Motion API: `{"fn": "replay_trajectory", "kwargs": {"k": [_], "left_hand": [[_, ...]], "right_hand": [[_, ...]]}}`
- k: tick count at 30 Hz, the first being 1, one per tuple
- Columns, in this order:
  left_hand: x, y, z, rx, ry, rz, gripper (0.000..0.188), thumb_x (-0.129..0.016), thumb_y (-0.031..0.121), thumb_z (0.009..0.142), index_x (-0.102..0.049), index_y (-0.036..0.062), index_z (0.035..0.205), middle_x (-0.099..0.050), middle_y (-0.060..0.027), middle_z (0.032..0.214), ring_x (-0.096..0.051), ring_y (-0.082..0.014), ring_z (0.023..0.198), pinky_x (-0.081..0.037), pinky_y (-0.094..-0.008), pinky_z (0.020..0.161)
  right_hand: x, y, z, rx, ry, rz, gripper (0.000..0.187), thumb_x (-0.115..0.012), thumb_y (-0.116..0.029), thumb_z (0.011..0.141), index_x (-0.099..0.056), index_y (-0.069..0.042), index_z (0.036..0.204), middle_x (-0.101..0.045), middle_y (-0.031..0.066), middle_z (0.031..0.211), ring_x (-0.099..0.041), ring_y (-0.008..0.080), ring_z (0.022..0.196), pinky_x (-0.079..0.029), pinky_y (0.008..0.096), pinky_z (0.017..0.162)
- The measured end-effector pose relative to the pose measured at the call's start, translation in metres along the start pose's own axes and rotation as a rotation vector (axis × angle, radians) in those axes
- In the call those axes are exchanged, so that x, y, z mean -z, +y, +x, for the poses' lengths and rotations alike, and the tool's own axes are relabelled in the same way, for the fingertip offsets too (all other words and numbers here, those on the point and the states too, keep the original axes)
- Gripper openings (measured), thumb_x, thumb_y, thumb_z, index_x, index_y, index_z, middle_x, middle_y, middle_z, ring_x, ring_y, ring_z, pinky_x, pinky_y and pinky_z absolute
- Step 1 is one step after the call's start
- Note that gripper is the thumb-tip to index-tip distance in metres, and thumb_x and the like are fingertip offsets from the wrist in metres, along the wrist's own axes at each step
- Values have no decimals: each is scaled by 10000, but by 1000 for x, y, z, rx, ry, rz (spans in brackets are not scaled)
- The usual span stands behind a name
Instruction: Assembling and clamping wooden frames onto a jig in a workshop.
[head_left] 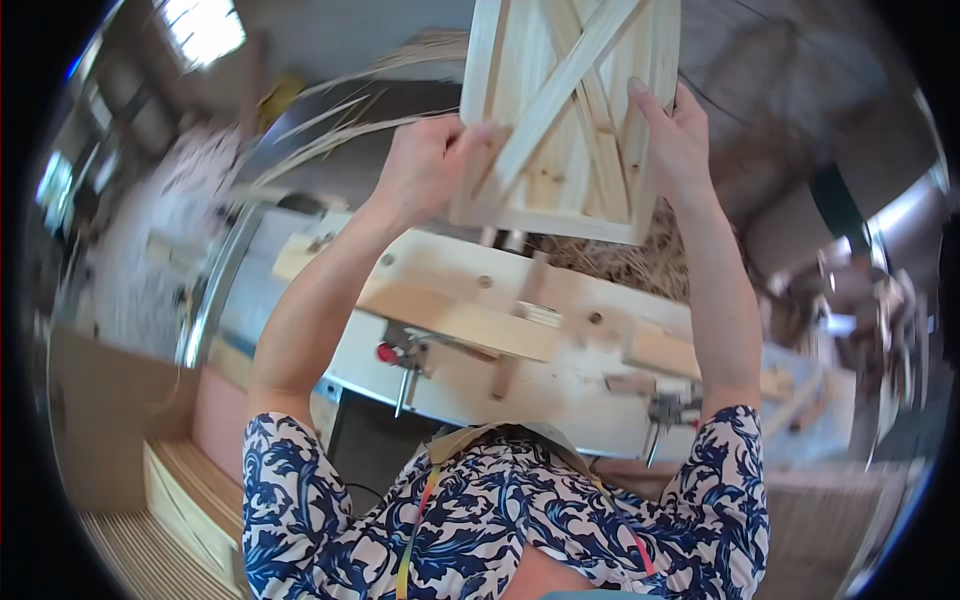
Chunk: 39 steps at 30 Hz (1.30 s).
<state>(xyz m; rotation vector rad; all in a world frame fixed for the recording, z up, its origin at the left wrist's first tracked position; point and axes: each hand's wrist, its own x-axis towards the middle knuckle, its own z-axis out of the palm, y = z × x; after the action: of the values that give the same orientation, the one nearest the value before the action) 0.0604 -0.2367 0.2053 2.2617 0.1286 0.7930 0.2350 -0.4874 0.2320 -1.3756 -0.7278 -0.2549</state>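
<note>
A pale wooden framed panel (540,178) with crossed diagonal slats is raised above the far side of the workbench, its top cut off by the picture's edge. My left hand (425,165) is closed around its left edge, slightly blurred. On the opposite edge, my right hand (680,140) grips with the thumb on the front face and the fingers mostly hidden behind. Below the panel, a flat wooden board (455,322) lies across the workbench top (570,385).
Clamps with a red knob (387,352) and metal handles (655,440) stick out at the bench's near edge. Wood shavings (640,255) heap behind it, with long thin strips (330,130) at far left. Stacked framed panels (185,500) stand at lower left. Another wooden block (660,350) sits on the right.
</note>
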Motion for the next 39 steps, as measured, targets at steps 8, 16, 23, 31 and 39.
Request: {"fn": "replay_trajectory", "kwargs": {"k": [8,16,23,31,39], "left_hand": [[96,22,-206,346,247,-557,206,-675,170,1043,-719,-28,1004,-709,-85,795,-723,-174,695,-597,-306,633],[17,31,-350,319,333,-374,253,-800,124,919,-696,-17,1102,-739,-82,935,-732,-171,847,-594,-308,770],[-10,78,-324,-32,99,412,496,-964,250,746,-698,-28,1059,-692,-133,900,-689,-269,683,-550,-358,597],[15,100,-336,345,14,335,202,-823,-21,835,-713,-23,1004,-707,-124,831,-700,-204,658,-559,-303,606],[39,63,-342,807,-273,103,232,-781,-26,893,-706,-42,1112,-750,-131,963,-757,-188,821,-599,-308,771]], "right_hand": [[-89,-12,1,73,-451,-122,430,-764,-306,987,-711,45,1231,-785,139,1078,-725,184,950,-561,349,868],[-71,72,6,330,-703,-748,468,-769,-362,954,-714,-44,1292,-768,205,1178,-734,376,1098,-559,442,981],[-96,149,-35,154,-955,-481,483,-749,-387,960,-713,-50,1304,-724,217,1299,-665,407,1249,-536,458,1051],[-86,220,-76,374,-847,-579,447,-751,-382,967,-727,-82,1297,-697,151,1109,-652,370,1111,-530,433,963],[-69,230,-91,222,-923,-530,379,-750,-338,962,-743,-77,1237,-687,176,1067,-662,408,1025,-542,472,903]]}}
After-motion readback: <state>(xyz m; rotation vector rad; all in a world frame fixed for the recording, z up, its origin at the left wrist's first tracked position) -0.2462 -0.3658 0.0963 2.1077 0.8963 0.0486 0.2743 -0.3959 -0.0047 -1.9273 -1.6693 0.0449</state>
